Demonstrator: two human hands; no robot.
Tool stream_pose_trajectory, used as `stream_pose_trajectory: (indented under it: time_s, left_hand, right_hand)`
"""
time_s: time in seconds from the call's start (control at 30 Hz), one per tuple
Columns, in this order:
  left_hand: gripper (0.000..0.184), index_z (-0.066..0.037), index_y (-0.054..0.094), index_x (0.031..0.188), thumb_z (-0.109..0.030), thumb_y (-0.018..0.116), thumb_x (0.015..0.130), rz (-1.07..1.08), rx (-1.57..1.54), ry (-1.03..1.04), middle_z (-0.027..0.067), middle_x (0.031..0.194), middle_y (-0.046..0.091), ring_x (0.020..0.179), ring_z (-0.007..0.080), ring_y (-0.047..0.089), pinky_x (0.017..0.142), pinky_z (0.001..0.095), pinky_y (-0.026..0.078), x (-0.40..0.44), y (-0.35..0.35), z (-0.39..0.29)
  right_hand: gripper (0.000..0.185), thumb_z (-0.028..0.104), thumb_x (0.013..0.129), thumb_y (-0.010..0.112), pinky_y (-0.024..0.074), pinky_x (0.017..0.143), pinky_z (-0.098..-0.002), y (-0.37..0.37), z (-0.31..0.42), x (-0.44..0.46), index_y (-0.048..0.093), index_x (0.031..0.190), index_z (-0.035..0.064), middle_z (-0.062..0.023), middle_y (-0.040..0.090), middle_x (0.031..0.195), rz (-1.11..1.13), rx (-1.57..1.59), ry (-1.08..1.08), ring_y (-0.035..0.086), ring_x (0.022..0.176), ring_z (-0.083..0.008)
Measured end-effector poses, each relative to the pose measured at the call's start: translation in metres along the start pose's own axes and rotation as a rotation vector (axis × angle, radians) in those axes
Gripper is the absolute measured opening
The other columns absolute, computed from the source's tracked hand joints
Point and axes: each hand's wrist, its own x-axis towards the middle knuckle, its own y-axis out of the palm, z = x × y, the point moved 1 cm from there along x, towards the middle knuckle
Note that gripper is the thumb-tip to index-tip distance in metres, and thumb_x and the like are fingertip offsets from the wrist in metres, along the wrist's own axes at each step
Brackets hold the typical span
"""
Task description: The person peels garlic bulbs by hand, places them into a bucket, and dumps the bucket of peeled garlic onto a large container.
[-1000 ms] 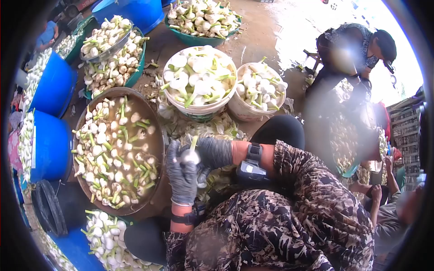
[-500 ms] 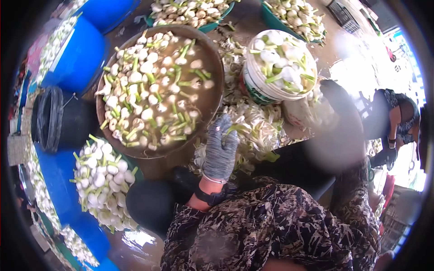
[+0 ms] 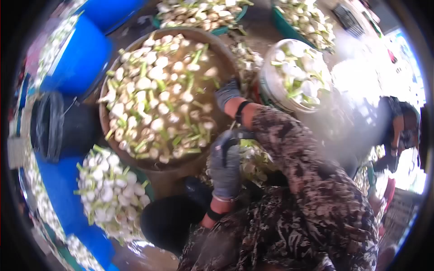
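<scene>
Crowding bucket, basin of murky water: garlic bulbs.

A garlic-processing work yard (whether roofed or open, the glare at two o'clock makes hard to tell). Bulk gives it away: a wide round basin at ten o'clock holds garlic bulbs in murky water, a white bucket at two is heaped with more, and green basins brim at twelve and one. Blue tubs stand at ten, beyond the round basin, and a black bucket at nine. Garlic skins litter the ground at five; another person is at three.
</scene>
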Motion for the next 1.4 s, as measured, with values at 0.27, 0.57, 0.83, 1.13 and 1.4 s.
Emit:
stream_pose_trajectory:
  time_s: [0.27, 0.57, 0.83, 1.13, 1.4]
  left_hand:
    - [0.043, 0.004, 0.045, 0.131, -0.021, 0.051, 0.098, -0.127, -0.173, -0.133, 0.0139, 0.127, 0.052, 0.115, 0.0232, 0.052, 0.099, 0.0376, 0.043, 0.011, 0.002, 0.018]
    - [0.043, -0.004, 0.05, 0.131, -0.028, 0.055, 0.097, 0.156, -0.547, -0.478, 0.0118, 0.13, 0.053, 0.114, 0.0254, 0.054, 0.102, 0.04, 0.041, 0.0, 0.043, 0.025]
    - [0.04, -0.004, 0.048, 0.127, -0.01, 0.063, 0.09, 0.1, -0.576, -0.318, 0.0111, 0.119, 0.053, 0.107, 0.0253, 0.057, 0.088, 0.0394, 0.055, -0.007, 0.054, 0.017]
    - [0.041, 0.0, 0.052, 0.123, -0.008, 0.067, 0.086, 0.166, 0.068, -0.11, 0.0077, 0.113, 0.058, 0.103, 0.0154, 0.056, 0.091, 0.0288, 0.047, -0.007, 0.043, -0.008]
    - [0.047, -0.001, 0.05, 0.129, -0.016, 0.067, 0.087, 0.303, -0.257, -0.101, 0.009, 0.117, 0.057, 0.105, 0.0192, 0.056, 0.094, 0.0334, 0.047, -0.013, 0.032, 0.002]
  right_hand:
    - [0.039, 0.04, 0.087, 0.056, 0.0494, 0.085, -0.0443, -0.07, -0.019, -0.071, 0.064, 0.11, 0.0092, -0.0171, 0.068, 0.101, 0.223, 0.7, 0.084, 0.065, 0.094, -0.0366]
    - [0.039, 0.043, 0.096, 0.048, 0.0485, 0.085, -0.0423, -0.093, -0.038, -0.216, 0.056, 0.12, 0.0123, -0.0175, 0.066, 0.103, -0.055, 1.311, 0.157, 0.061, 0.097, -0.0388]
    - [0.021, 0.022, 0.089, 0.062, 0.052, 0.072, -0.0386, -0.11, -0.076, -0.268, 0.064, 0.1, 0.0044, -0.0153, 0.065, 0.086, -0.499, 1.148, 0.262, 0.064, 0.079, -0.0319]
    - [0.012, 0.02, 0.079, 0.064, 0.0497, 0.064, -0.0442, -0.127, -0.056, -0.257, 0.062, 0.083, 0.0092, -0.0137, 0.062, 0.075, -0.494, 0.75, 0.177, 0.062, 0.072, -0.0336]
    - [0.023, 0.024, 0.08, 0.066, 0.0497, 0.067, -0.0411, -0.086, -0.08, -0.239, 0.064, 0.087, 0.0023, -0.0205, 0.065, 0.081, -0.361, 1.125, 0.329, 0.061, 0.071, -0.0376]
